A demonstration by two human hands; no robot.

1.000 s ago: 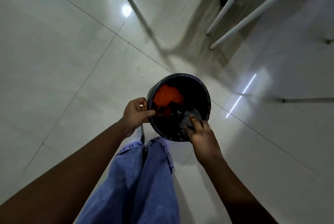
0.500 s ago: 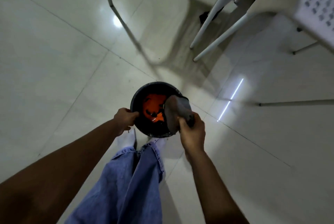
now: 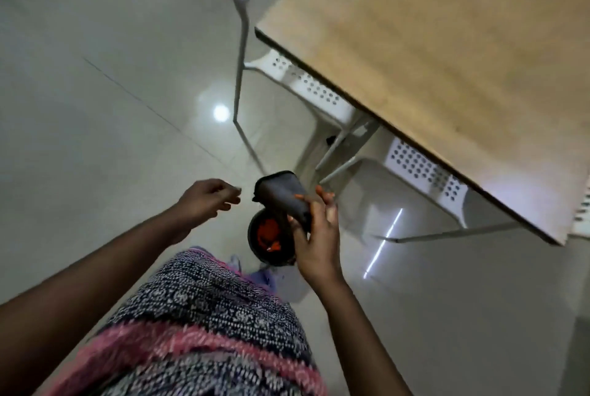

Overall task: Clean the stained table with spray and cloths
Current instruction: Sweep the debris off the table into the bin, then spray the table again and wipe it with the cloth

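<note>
cloth [image 3: 282, 199], dark grey and folded into a stiff cone-like shape, sits near the middle of the view, pinched at its near end by the right hand; going from the left: the left hand [image 3: 204, 199] hangs in the air with fingers loosely curled, holding nothing, apart from the cloth by a clear gap; just right of it the cloth, with a small orange fleck on its surface; the right hand [image 3: 314, 236] grips it with thumb and curled fingers, the other fingertips spread upward; below both, on the pale tiled floor [image 3: 95, 92], stands a dark bucket [image 3: 258, 244] with something orange inside, partly hidden by the cloth and hand; a patterned garment [image 3: 204, 325] fills the near edge; further right, white perforated chairs [image 3: 316, 93] are tucked under the table [image 3: 447, 60], whose light wooden top fills the far right; the picture is somewhat blurred.
</note>
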